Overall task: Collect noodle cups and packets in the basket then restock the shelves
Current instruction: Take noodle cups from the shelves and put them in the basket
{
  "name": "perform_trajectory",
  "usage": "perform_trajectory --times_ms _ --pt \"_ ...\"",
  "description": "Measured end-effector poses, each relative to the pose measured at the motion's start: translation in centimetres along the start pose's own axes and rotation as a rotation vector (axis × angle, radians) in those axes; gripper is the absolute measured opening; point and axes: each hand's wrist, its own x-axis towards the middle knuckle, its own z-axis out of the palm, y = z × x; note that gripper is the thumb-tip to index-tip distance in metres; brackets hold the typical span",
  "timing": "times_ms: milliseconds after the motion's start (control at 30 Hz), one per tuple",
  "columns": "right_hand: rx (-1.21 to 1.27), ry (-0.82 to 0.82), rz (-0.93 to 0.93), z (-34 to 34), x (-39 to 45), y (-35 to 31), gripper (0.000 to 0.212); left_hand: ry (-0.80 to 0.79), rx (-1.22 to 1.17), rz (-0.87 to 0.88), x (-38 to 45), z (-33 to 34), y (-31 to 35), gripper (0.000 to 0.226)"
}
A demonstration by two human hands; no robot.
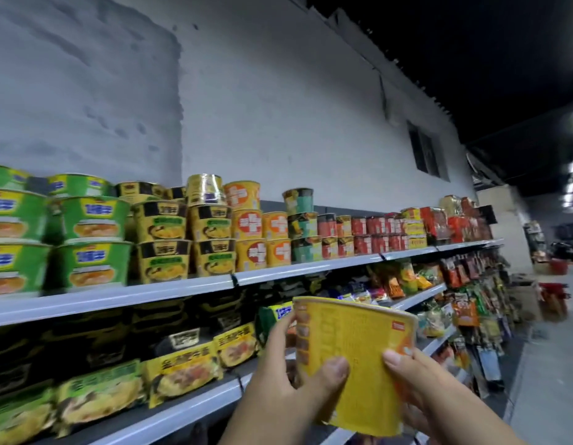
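Yellow noodle cup gripped by both hands, left and right, before stocked shelves.

Both hands are coming up from the bottom of the frame, forearms angling in toward each other, and they are gripping a yellow noodle cup between them. The left hand is wrapping the cup's left side, thumb pressing flat across the front and fingers curling behind. The right hand is cradling the lower right side, thumb lying on the front face and fingers tucking underneath.
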Motion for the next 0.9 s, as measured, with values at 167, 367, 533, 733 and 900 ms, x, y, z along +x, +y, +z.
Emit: perform_trajectory --times_ms 167,367,533,733,900 --pt "-0.085 -0.105 -0.161 -4.1 10.6 -0.8 0.085 0.055 0.108 0.085 8.9 1.3 -1.2 0.074" --pt "-0.211 -0.315 -0.193 -4.6 22.8 1.3 0.102 0.137 0.184 0.088 18.1 -0.4 -7.6 0.086" --pt "-0.27 -0.335 -0.401 -5.9 33.9 -1.7 0.06 0.162 0.249 0.155 28.9 -0.8 -9.6 0.07" --pt "-0.323 -0.313 -0.63 -7.1 48.7 -10.1 0.045 0.161 0.453 0.29 44.7 -1.6 -7.3 0.084" --pt "-0.261 -0.319 -0.77 -4.9 61.5 -15.7 0.056 0.357 0.574 0.357 55.3 -2.6 -5.7 0.077"
